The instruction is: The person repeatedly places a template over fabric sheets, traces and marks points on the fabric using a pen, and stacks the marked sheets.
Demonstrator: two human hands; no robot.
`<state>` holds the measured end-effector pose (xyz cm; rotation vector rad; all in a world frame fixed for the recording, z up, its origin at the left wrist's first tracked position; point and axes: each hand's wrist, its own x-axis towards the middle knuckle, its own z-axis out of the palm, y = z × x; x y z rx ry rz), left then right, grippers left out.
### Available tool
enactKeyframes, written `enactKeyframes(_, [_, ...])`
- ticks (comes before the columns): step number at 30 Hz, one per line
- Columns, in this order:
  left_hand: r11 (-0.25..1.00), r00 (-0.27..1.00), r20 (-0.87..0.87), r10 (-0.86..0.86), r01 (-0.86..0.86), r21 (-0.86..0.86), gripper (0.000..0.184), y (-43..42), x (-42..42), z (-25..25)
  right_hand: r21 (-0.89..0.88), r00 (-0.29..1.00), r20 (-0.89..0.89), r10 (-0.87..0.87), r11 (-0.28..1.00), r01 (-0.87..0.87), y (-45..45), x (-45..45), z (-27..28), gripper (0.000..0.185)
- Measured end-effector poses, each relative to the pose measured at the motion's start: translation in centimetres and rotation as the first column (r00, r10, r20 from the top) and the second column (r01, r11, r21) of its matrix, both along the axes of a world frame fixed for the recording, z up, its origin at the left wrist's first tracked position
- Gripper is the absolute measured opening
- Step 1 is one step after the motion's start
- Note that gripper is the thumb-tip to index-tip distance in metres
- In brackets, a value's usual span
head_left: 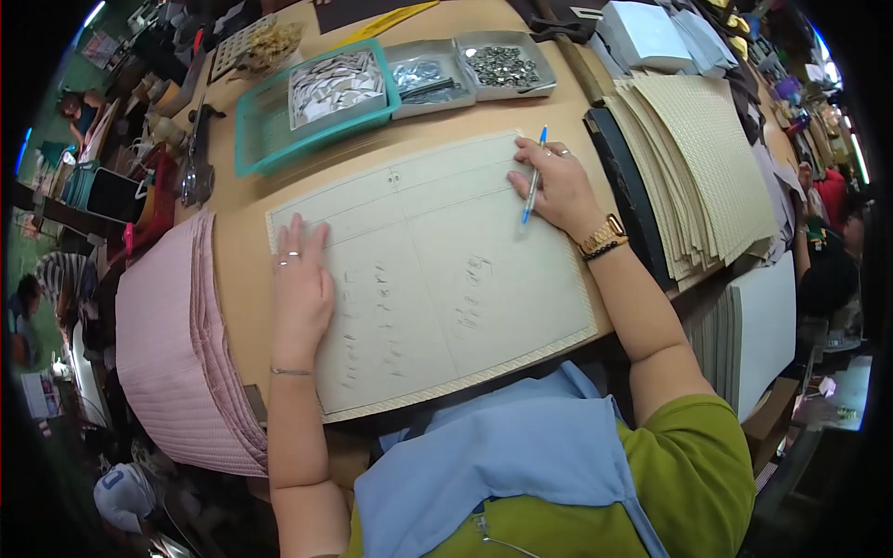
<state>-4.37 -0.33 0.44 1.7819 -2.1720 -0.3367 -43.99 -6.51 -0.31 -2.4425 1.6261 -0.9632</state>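
Note:
A large off-white pattern sheet [437, 279] with drawn lines and handwriting lies on the table in front of me. Beneath it, the edge of a cream textured piece [521, 365] shows along the near side. My left hand [302, 293] rests flat on the sheet's left edge, fingers stretched out and holding nothing. At the far right corner, my right hand [558, 191] grips a blue ballpoint pen [534, 186] between its fingers, the fingertips touching the sheet's edge. The pen stands tilted, its lower end over the sheet.
A teal basket [246, 139] with a box of white pieces stands beyond the sheet, beside boxes of metal parts [502, 70]. Pink quilted pieces [177, 344] are stacked left, cream sheets [698, 167] right. A hammer [567, 42] lies far right. Other people sit at left and right.

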Motion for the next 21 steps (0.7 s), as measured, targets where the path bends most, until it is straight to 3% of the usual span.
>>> enactKeyframes(2, [0.998, 1.0, 0.017, 0.003, -0.004, 0.059, 0.063, 0.2, -0.7, -1.0, 0.009, 1.0, -0.006, -0.008, 1.0, 0.008, 0.1, 0.0, 0.1, 0.043])
enactKeyframes(5, [0.998, 0.999, 0.002, 0.041, -0.041, 0.041, 0.066, 0.7, -1.9, 0.0, 0.011, 1.0, -0.003, -0.006, 1.0, 0.006, 0.1, 0.1, 0.2, 0.044])
enactKeyframes(11, [0.997, 0.987, 0.148, 0.066, -0.071, 0.026, 0.074, 1.0, -2.1, -0.3, -0.002, 0.999, 0.051, 0.003, 1.0, -0.003, -0.1, -0.1, -0.4, 0.043])
enactKeyframes(21, [0.999, 0.983, 0.178, 0.045, -0.045, -0.003, 0.071, 1.0, -2.3, -0.4, 0.034, 0.998, 0.058, -0.013, 0.999, 0.011, 0.0, 0.1, -0.1, 0.045])
